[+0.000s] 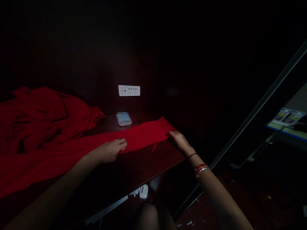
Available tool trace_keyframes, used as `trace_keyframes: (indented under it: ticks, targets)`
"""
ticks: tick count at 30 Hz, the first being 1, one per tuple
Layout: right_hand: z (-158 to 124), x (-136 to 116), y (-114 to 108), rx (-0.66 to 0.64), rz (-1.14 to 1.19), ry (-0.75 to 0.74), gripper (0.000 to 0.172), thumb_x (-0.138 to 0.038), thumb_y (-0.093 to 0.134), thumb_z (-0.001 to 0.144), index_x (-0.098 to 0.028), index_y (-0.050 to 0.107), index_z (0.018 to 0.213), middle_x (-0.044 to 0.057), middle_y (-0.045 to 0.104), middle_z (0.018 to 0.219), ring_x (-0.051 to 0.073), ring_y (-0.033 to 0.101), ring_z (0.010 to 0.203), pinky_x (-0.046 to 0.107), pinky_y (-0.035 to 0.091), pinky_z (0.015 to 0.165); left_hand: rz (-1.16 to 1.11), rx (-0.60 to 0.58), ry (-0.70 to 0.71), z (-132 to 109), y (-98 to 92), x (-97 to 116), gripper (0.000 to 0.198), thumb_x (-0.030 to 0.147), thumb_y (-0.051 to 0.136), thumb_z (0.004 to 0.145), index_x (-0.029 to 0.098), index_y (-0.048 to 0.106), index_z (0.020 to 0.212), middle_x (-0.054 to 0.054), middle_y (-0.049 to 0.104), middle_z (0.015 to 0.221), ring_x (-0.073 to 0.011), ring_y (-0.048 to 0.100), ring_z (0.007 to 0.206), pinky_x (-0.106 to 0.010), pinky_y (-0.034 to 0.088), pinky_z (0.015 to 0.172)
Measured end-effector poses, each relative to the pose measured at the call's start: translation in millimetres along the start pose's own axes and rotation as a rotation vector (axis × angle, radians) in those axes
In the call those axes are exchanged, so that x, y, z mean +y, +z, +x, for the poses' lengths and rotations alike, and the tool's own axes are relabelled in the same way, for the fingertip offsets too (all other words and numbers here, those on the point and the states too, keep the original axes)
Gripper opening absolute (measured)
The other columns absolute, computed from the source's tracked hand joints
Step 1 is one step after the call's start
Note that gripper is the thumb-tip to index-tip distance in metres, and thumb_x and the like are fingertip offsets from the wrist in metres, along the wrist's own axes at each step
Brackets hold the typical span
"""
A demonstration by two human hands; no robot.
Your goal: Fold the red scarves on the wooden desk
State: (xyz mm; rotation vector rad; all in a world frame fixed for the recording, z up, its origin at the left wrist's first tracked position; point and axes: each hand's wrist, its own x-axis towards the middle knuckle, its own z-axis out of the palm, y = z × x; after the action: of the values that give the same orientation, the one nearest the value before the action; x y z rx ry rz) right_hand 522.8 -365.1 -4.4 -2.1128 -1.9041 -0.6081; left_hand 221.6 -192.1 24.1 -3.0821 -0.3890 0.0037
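A long folded strip of red scarf (141, 134) lies across the dark wooden desk (141, 166), with a few fringe threads hanging from its near edge. My left hand (112, 150) has its fingers curled on the near edge of the strip, around its middle. At the right end of the strip, my right hand (177, 138) is closed on the near corner of the fabric. The fingertips of both hands are partly hidden. On the left, the strip runs beside a crumpled heap of red fabric (48, 111) with fringe at its right end.
Behind the strip lies a blurred, light-blue flat object (124, 118). A white power socket (129, 90) is set in the dark wall. Below the desk edge sits a small white object (143, 191). At right, a metal-edged frame (259, 99) stands before a shelf with packages (287, 117).
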Motion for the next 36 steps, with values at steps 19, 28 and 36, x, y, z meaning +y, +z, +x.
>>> trace_keyframes:
  ticks: [19, 28, 36]
  targets:
    - [1, 1, 1, -0.077, -0.072, 0.122, 0.022, -0.016, 0.037, 0.082, -0.016, 0.058, 0.086, 0.005, 0.057, 0.078, 0.012, 0.052, 0.072, 0.019, 0.035, 0.063, -0.076, 0.059, -0.072, 73, -28.2, 21, 0.05, 0.044, 0.028, 0.08, 0.018, 0.032, 0.123, -0.009, 0.023, 0.133, -0.0232, 0.022, 0.119, -0.038, 0.024, 0.093]
    - [-2, 6, 8, -0.06, -0.009, 0.175, 0.024, -0.01, 0.036, 0.079, -0.016, 0.059, 0.085, 0.005, 0.058, 0.079, 0.011, 0.053, 0.072, 0.018, 0.037, 0.064, -0.199, 0.098, -0.054, 178, 26.7, 24, 0.055, 0.053, 0.016, 0.08, 0.025, 0.017, 0.128, -0.007, 0.011, 0.136, -0.0272, 0.008, 0.122, -0.046, 0.017, 0.094]
    - [-2, 4, 8, -0.039, 0.027, 0.189, 0.024, -0.009, 0.035, 0.078, -0.015, 0.058, 0.084, 0.005, 0.056, 0.08, 0.012, 0.052, 0.072, 0.019, 0.038, 0.064, -0.185, 0.155, -0.005, 172, 33.6, 6, 0.054, 0.048, 0.019, 0.082, 0.021, 0.016, 0.129, -0.009, 0.008, 0.136, -0.0242, 0.006, 0.123, -0.039, 0.017, 0.096]
